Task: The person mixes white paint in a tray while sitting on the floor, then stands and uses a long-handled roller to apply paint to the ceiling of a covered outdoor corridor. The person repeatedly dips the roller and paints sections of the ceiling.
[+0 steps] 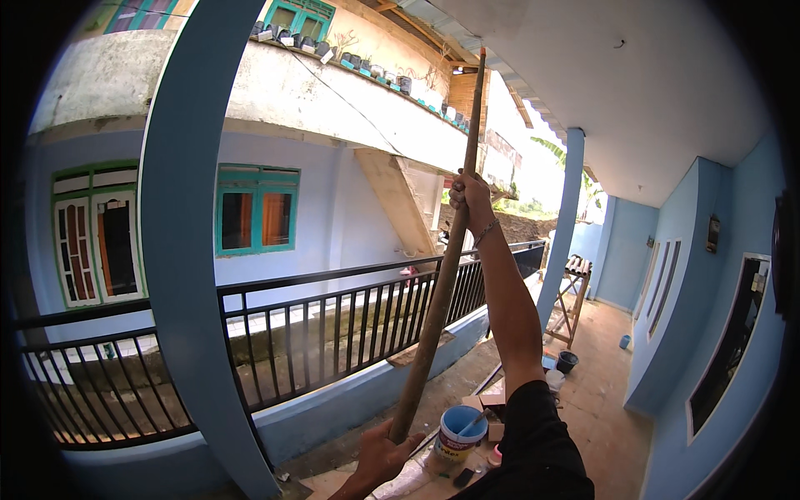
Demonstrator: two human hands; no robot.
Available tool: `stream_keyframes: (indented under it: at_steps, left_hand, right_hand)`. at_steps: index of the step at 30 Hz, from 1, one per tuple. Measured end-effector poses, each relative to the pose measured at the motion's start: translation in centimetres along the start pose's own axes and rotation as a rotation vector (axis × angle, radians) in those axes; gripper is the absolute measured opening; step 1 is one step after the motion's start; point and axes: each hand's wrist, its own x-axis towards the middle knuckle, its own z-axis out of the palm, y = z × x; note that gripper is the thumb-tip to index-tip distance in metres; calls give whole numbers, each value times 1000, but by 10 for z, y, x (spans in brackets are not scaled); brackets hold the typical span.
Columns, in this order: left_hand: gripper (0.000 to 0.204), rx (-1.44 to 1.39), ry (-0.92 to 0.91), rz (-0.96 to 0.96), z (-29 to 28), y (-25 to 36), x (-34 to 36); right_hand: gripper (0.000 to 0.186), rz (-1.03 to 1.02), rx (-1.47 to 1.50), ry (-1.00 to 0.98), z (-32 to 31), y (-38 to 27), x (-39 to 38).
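A long wooden pole (pixel 437 312) slants upward in front of me, thick at its lower end and thinner toward the top. My right hand (pixel 472 200) is wrapped round it at its upper part, arm stretched up and out. Low down, my left hand (pixel 385 457) grips the pole near its bottom end. The reddish tip reaches up by the ceiling's outer edge (pixel 500 77); whether it touches there I cannot tell. Just right of the pole's foot stands a paint bucket (pixel 454 446), blue inside, with a brush (pixel 475 422) leaning in it.
A blue pillar (pixel 196 250) rises close on the left, beside a black railing (pixel 333 333). Along the tiled porch floor (pixel 604 392) stand a dark bucket (pixel 567 362) and a wooden trestle (pixel 569 308). A blue wall with windows (pixel 729 346) runs along the right.
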Motion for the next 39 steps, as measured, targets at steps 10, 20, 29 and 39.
stream_keyframes:
  at_steps: [10,20,29,39]
  left_hand:
    - [40,-8,129,131,-4,-51,-124]
    - [35,201,74,219,-48,-134,-347]
    - [52,273,60,497,-71,-164,-472]
    - [37,-194,-121,-60,-20,-79,-417]
  right_hand:
    - [33,63,-38,27,57,-30,-138]
    - [33,42,-71,76,175,-103,-364]
    - [47,70,-130,200,209,-156,-500]
    - [40,-10,-208,224,144,-194,-438]
